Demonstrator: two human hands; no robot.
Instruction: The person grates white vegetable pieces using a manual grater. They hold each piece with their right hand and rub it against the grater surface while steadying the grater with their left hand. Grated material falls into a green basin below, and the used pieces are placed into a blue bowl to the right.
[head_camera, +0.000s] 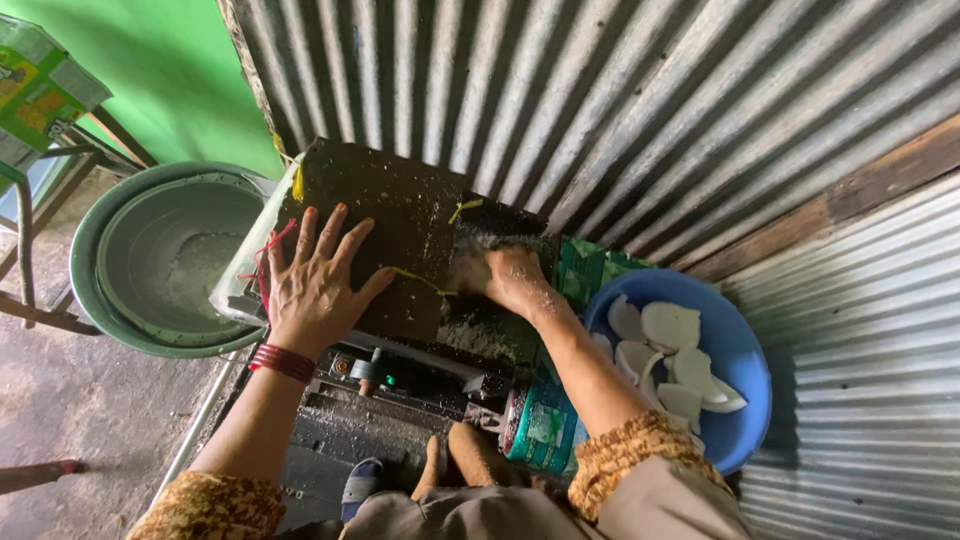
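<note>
Dark, speckled sheet metal forms the cover (385, 225) of a grating machine (420, 350), and the left hand (315, 285) lies flat on top of it, fingers spread wide, palm down, holding nothing. Red bangles (283, 362) ring that wrist. The right hand (505, 278) reaches into the opening just beside the cover, its grip pressed around a pale piece of coconut (468, 270) pushed against the grater; white shreds cling to the fingers and dust the machine's frame below. How firmly the fingers close on the piece cannot be told, since they curl away from the camera. To the right, touching the machine's side, a blue plastic basin (745, 375) holds several white coconut pieces (672, 325). To the left, under the machine's outlet, sits a green basin (95, 250) with a grey metal bowl (165, 255) inside it, a thin layer of gratings at its bottom. Corrugated metal sheeting (650, 110) stands behind, with a green wall (170, 70) at upper left
</note>
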